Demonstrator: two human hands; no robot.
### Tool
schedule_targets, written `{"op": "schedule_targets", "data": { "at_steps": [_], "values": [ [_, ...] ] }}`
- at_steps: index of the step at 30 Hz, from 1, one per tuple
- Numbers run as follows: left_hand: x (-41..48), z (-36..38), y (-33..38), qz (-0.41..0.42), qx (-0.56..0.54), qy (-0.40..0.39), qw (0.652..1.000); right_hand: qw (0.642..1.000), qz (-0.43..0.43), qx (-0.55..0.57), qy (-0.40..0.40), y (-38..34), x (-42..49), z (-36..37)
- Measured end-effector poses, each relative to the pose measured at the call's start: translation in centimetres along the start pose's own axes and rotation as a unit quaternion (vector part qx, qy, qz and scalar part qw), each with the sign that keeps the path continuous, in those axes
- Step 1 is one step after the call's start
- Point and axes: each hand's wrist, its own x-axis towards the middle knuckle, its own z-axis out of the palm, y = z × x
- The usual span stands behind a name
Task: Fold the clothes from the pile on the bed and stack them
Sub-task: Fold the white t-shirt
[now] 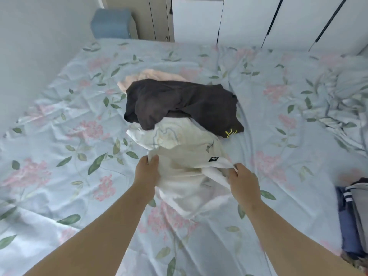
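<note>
Both grips clenched on white garment (185, 182), frame centre: left hand (148, 172), right hand (244, 182). Dark garment (179, 102) on pile above.

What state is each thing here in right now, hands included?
white garment: unfolded, bunched, held up at two edges.
left hand: grips the white garment's left edge.
right hand: grips its right edge.
dark garment: unfolded, crumpled on top of the pile.
peach garment: unfolded, mostly under the dark garment.
folded stack: folded, at the bed's right edge.
bed sheet: wrinkled.
</note>
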Motion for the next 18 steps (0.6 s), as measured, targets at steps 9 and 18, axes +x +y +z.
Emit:
{"op": "schedule_targets", "data": {
  "at_steps": [9,18],
  "values": [
    [-11.7,-7.1,16.1,0.188,-0.013,-0.015,0.982,0.977,-0.127,0.153,0.076,-14.8,-6.4,-14.1],
    [-24.1,-11.3,26.1,0.350,-0.063,-0.077,0.931,0.892,-0.162,0.405,0.118,-23.6,-14.6,-26.7]
  ]
}}
